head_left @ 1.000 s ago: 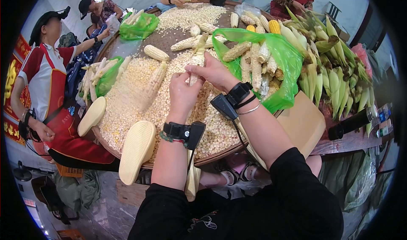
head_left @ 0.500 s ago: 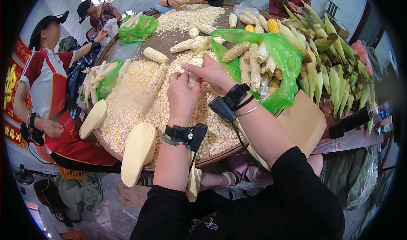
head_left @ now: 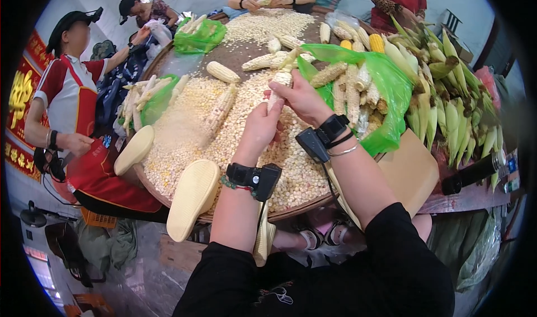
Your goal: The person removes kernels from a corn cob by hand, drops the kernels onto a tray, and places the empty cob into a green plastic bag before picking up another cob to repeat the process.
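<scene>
A partly bared corn cob with pale kernels is held between my two hands over the heap. My right hand grips its upper part, thumb laid across it. My left hand closes on the lower end, its thumb pressed up against the cob. Loose corn kernels, cream with some yellow, spread below and to the left on a large round tray. Several whole ears lie just beyond my hands. To the right, a green plastic bag holds stripped cobs.
Corn in green husks is piled at the right. Cardboard and a black bottle lie nearer. Pale yellow slipper soles stand at the near rim. Co-workers sit around, one in red and white at left.
The view has shifted, so the scene sits farther right and slightly lower. Both hands stay on the cob; the left one has turned a little at its lower end.
</scene>
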The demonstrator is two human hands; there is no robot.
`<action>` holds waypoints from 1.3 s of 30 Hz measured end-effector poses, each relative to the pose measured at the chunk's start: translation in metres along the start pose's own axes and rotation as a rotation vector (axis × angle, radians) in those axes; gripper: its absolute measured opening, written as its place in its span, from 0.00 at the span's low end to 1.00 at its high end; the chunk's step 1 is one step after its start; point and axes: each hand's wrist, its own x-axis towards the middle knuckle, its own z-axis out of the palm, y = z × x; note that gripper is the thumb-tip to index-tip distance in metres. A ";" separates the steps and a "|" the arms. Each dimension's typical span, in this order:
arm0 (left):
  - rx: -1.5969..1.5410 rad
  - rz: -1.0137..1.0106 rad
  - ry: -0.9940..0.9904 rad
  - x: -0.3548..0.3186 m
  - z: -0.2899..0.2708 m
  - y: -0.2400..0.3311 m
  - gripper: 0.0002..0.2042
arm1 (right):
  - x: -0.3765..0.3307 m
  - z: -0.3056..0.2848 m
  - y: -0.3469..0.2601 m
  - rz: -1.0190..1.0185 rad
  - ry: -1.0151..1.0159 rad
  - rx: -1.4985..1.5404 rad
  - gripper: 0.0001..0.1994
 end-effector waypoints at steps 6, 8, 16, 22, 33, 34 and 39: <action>-0.152 0.007 0.013 0.001 -0.003 0.000 0.20 | -0.004 -0.004 -0.012 0.010 -0.169 0.059 0.30; -0.110 0.079 0.066 0.005 -0.003 -0.010 0.20 | -0.006 0.001 -0.015 0.015 -0.162 0.082 0.31; 0.308 0.514 0.311 0.013 0.014 -0.018 0.20 | 0.002 0.002 -0.001 -0.009 0.095 0.029 0.26; 0.122 0.181 0.150 0.015 0.005 -0.015 0.18 | 0.005 -0.001 0.003 -0.049 0.045 -0.008 0.22; -0.257 0.084 0.053 0.007 -0.001 -0.004 0.14 | -0.002 -0.001 -0.010 -0.122 -0.172 0.057 0.22; -0.179 0.148 0.090 0.010 0.000 -0.008 0.14 | -0.002 0.001 -0.012 -0.122 -0.172 0.058 0.22; 0.220 0.415 0.267 0.016 0.007 -0.018 0.15 | 0.005 -0.002 -0.005 0.006 -0.010 0.277 0.20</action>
